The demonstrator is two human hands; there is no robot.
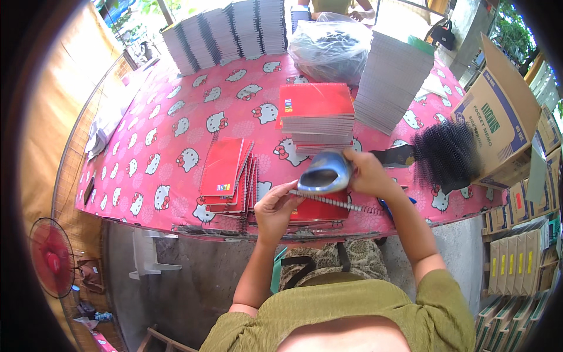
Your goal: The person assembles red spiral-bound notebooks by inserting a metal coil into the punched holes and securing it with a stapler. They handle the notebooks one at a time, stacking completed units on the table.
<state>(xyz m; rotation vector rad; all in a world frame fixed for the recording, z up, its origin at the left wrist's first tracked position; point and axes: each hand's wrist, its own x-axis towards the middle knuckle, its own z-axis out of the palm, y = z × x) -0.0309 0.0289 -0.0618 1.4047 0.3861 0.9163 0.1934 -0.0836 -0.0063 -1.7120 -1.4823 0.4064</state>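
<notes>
My left hand (277, 212) pinches the spine corner of a red-covered notebook (321, 211) near the table's front edge. A spiral binding coil (365, 209) runs along the notebook's spine, its loose end sticking out to the right. My right hand (368, 173) is closed around a rounded blue-grey tool (344, 163) with an oval hollow, held just above the spine; its exact kind is unclear. Left of my hands lies a stack of red spiral notebooks (220, 167). Behind the tool stands a taller pile of red-covered pads (319, 101).
A heap of black coils (447, 154) lies on the right, beside an open cardboard box (491, 120). Tall paper stacks (226, 36) and a plastic bag (329, 50) stand at the back. A blue-handled tool (404, 202) lies right of the notebook. Another person (337, 7) is across the table.
</notes>
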